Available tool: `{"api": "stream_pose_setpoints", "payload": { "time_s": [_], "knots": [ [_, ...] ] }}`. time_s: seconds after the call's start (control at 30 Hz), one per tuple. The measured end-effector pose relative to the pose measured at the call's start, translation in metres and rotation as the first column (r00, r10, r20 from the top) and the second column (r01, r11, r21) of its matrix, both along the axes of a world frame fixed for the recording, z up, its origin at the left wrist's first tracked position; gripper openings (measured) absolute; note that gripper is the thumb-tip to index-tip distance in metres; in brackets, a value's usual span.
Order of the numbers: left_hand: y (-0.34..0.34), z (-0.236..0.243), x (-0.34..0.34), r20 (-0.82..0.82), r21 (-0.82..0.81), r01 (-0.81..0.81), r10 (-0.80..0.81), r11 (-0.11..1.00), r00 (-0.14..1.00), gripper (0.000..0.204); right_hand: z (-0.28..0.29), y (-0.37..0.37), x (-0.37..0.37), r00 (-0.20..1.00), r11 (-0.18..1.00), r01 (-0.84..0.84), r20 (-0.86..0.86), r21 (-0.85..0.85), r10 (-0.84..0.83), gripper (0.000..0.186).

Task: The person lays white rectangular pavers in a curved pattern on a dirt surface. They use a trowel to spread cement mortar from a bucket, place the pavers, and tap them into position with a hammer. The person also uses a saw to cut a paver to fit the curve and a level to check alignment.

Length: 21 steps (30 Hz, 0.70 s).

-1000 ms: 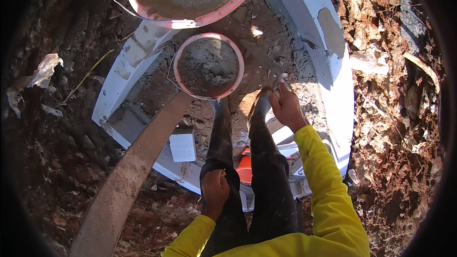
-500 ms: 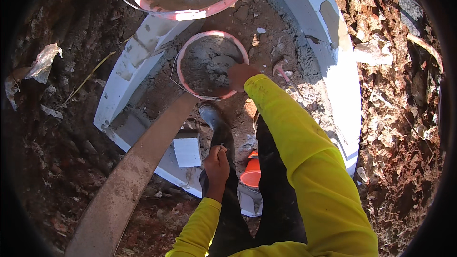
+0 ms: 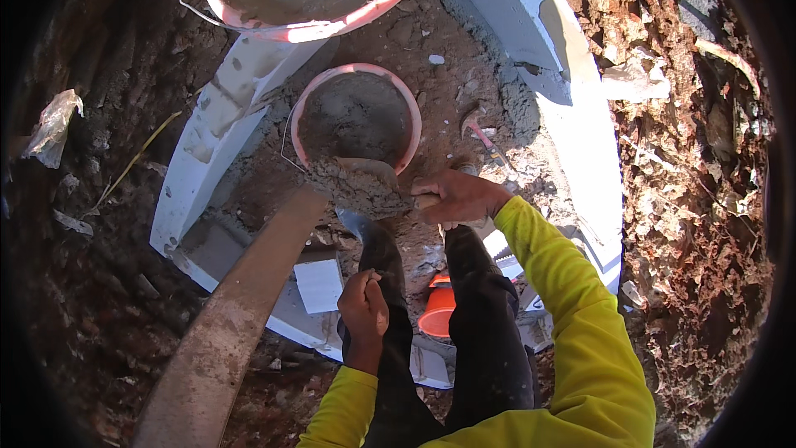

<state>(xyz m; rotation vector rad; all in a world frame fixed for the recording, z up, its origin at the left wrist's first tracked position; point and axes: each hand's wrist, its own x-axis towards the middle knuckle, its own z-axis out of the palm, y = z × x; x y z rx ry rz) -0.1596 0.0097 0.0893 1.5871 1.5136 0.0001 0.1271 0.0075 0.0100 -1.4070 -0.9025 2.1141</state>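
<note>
My right hand (image 3: 460, 197) is closed round the handle of a trowel (image 3: 375, 168). A heap of wet grey mortar (image 3: 361, 191) rides on the blade, just at the near side of a pink-rimmed bucket (image 3: 416, 116). More mortar lies inside that bucket, and its wire handle hangs to the left. My left hand (image 3: 363, 311) is closed in front of my left knee; what its fingers hold, if anything, cannot be made out.
A larger pink-rimmed bucket (image 3: 311, 33) of mortar stands beyond. Pale curved block walls (image 3: 593, 166) surround me on both sides. A board (image 3: 228, 315) slants in from lower left. Between my legs sits an orange bucket (image 3: 437, 315); a hammer (image 3: 481, 134) lies right, a white block (image 3: 319, 284) left.
My right hand has come out of the smaller bucket toward me, bringing up the trowel with mortar on it. The left hand stays closed near the knee.
</note>
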Motion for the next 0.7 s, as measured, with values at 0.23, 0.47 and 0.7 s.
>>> {"api": "stream_pose_setpoints", "payload": {
  "time_s": [0.23,0.47,0.7],
  "knots": [
    [-0.009,0.003,0.015,0.018,0.024,-0.016,0.016,1.0,1.0,0.014,0.03,-0.011,0.096,0.946,0.974,0.108,-0.282,-0.197,-0.162,0.026],
    [0.004,0.012,0.043,0.22,0.043,0.054,-0.062,0.998,0.974,0.013,-0.09,0.034,0.168,0.871,0.909,0.415,0.298,-0.023,-0.39,0.032],
    [0.057,-0.015,0.056,0.332,0.005,0.116,-0.111,0.993,0.937,0.014,-0.173,0.055,0.123,0.347,0.778,0.291,0.696,0.557,-0.628,0.036]
  ]
}}
